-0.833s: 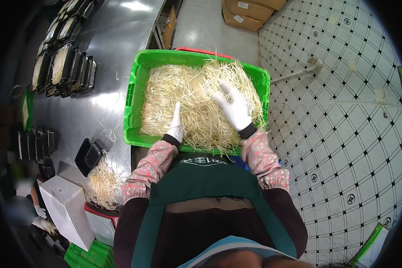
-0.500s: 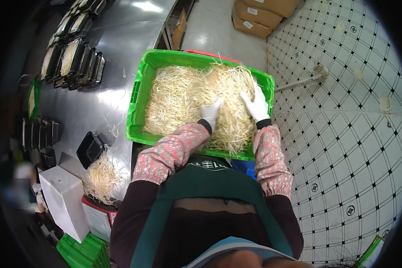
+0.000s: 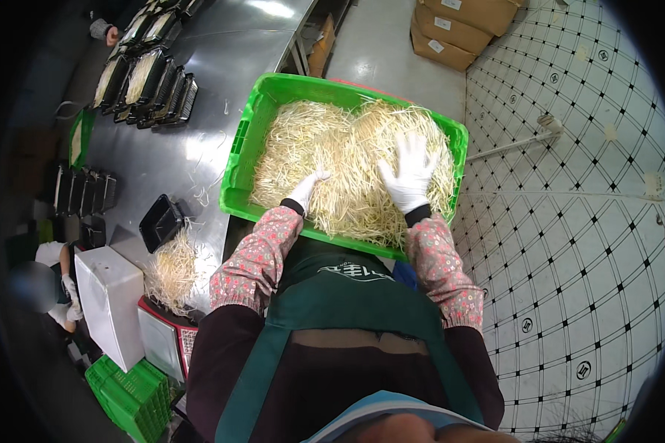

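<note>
While the steel table stretches along one side, the green tub stands beside it, full of pale sprouts. The step, I think, is working this heap by hand; a next move would call for gentle fingers. The right hand lies spread on top, grasping nothing; whether the left hand, partly hidden, grips some, I cannot tell.

This looks like a room where food gets packed. The left hand and right hand are at a big green tub of bean sprouts. Left of them, a shiny metal table has black plastic trays of sprouts. Back and left is a weighing scale, and past it, another worker wears white gloves.
</note>
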{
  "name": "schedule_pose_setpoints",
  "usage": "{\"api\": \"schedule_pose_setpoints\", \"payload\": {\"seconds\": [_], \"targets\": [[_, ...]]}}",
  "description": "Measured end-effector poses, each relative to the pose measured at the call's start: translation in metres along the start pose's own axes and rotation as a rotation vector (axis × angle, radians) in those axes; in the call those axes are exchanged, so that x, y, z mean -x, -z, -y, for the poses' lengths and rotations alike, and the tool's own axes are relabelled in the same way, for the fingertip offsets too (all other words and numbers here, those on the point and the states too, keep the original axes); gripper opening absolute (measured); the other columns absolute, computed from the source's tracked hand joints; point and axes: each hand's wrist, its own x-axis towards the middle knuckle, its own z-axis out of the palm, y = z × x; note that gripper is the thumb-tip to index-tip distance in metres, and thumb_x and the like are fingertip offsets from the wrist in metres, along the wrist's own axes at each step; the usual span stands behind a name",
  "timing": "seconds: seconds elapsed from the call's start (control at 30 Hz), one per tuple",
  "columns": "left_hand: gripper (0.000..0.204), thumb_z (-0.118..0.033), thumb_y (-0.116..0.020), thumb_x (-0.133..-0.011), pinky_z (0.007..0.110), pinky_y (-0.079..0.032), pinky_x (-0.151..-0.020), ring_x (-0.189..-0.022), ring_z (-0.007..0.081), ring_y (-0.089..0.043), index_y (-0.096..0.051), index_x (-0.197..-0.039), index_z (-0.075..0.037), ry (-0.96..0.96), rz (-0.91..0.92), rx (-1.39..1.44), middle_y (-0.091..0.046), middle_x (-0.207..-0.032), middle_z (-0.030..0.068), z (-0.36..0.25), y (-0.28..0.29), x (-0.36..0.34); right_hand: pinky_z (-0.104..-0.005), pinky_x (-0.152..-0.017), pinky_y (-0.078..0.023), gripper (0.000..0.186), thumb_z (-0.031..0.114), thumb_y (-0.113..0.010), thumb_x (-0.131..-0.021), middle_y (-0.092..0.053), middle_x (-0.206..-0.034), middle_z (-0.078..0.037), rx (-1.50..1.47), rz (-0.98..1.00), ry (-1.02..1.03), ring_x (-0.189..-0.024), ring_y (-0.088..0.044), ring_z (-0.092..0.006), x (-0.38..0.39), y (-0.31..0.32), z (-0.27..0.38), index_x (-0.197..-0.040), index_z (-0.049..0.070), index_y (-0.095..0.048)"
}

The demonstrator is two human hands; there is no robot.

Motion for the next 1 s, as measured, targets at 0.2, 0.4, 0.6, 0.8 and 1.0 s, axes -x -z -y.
{"api": "schedule_pose_setpoints", "payload": {"seconds": [0.2, 0.4, 0.6, 0.8, 1.0], "targets": [[0.044, -0.009, -0.077, -0.070, 0.036, -0.055, -0.078, -0.083, 0.0235, -0.066, -0.063, -0.107, 0.009, -0.171, -0.254, -0.272, -0.069, -0.097, 0.0143, 0.020, 0.102, -0.055, -0.0623, -0.113, -0.015, 0.055, 0.032, -0.070, -0.077, -0.039, -0.150, -0.008, 0.103, 0.280, 0.262, -0.143, -0.025, -0.0349, 0.006, -0.024, 0.009, -0.129, 0.019, -0.056], [0.034, -0.004, -0.073, -0.069, 0.038, -0.054, -0.074, -0.083, 0.0255, -0.066, -0.065, -0.099, 0.010, -0.118, -0.371, -0.262, -0.069, -0.096, 0.0167, 0.015, 0.172, -0.059, -0.0651, -0.112, -0.013, 0.058, 0.035, -0.068, -0.079, -0.039, -0.150, -0.010, 0.184, 0.289, 0.140, -0.142, -0.026, -0.0367, 0.002, -0.012, 0.025, -0.132, 0.018, -0.055], [0.031, -0.017, -0.072, -0.085, 0.038, -0.052, -0.084, -0.092, 0.0229, -0.065, -0.066, -0.110, 0.001, -0.162, -0.283, -0.131, -0.068, -0.106, 0.0121, 0.002, 0.129, -0.044, -0.0560, -0.112, -0.024, 0.063, 0.038, -0.066, -0.080, -0.044, -0.145, -0.014, -0.021, 0.386, 0.182, -0.139, -0.033, -0.0353, 0.017, -0.077, 0.116, -0.137, 0.015, -0.049], [0.019, -0.007, -0.065, -0.079, 0.035, -0.048, -0.075, -0.081, 0.0221, -0.062, -0.065, -0.096, 0.003, -0.224, -0.327, -0.407, -0.068, -0.091, 0.0122, 0.014, 0.219, -0.086, -0.0447, -0.104, -0.037, 0.064, 0.024, -0.067, -0.081, -0.047, -0.141, -0.015, -0.018, 0.276, 0.135, -0.133, -0.041, -0.0335, 0.013, -0.060, 0.059, -0.139, 0.009, -0.045], [0.051, -0.025, -0.066, -0.084, 0.037, -0.047, -0.089, -0.101, 0.0269, -0.060, -0.055, -0.123, 0.007, -0.169, -0.503, -0.526, -0.063, -0.116, 0.0172, 0.025, 0.160, -0.093, -0.0509, -0.104, -0.033, 0.076, 0.033, -0.068, -0.081, -0.048, -0.137, -0.018, 0.081, -0.003, -0.251, -0.126, -0.043, -0.0380, 0.038, -0.081, 0.117, -0.144, 0.005, -0.036]]}}
